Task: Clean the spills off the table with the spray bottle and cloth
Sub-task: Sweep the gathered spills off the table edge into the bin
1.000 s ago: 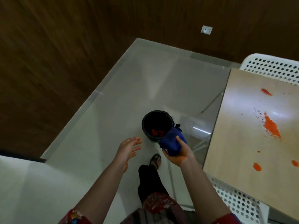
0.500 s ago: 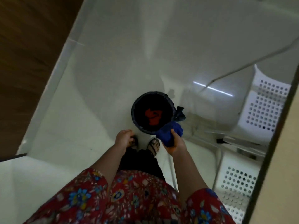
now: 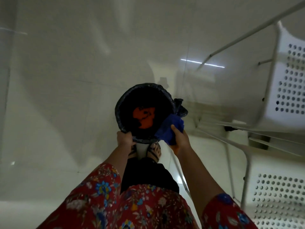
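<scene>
The bin [image 3: 122, 98] is being pinched by the left hand [image 3: 124, 140]; right of it, the cloth [image 3: 167, 130] being clutched in the right hand [image 3: 180, 140] could be dropped inside.

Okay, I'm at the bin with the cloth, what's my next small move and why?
Probably shift the cloth inward and shake it out: the right hand grips it at the bin rim, partly outside, the left hand grips the near rim, and orange mess lies inside.

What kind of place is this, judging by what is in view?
Probably an indoor eating or break room, though that is not certain: a glossy white tiled floor, a white perforated chair on thin metal legs, and a bag-lined bin holding orange waste.
</scene>
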